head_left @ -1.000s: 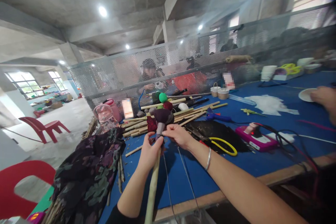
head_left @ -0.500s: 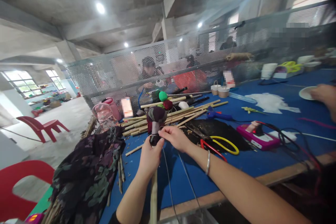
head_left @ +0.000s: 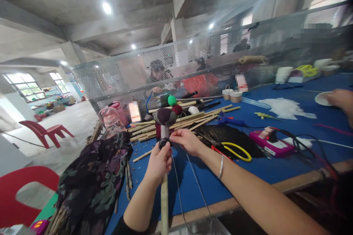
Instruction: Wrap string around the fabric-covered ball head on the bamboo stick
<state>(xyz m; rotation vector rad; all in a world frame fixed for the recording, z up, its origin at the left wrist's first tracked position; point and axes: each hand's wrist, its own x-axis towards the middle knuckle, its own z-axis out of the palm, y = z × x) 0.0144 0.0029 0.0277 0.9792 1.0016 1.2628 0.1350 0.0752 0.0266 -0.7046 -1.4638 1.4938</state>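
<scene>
My left hand is wrapped round a pale wooden stick just below its top, holding it upright over the front of the table. A rounded dark, fabric-like head with a grey wrapped neck tops the stick. Black binding circles it right above my left fingers. My right hand is closed in a pinch beside the neck. A thin dark cord hangs below my hands towards the table's front edge; its upper end is hidden by my fingers.
Wooden sticks lie behind my hands. Yellow-and-red-handled scissors, a blue glue gun and a purple power strip are to the right. Dark patterned cloth drapes at left. Another person's hand holds a white dish.
My right hand has shifted slightly up and to the right, still pinched at the neck. My left fingers have closed further round the stick.
</scene>
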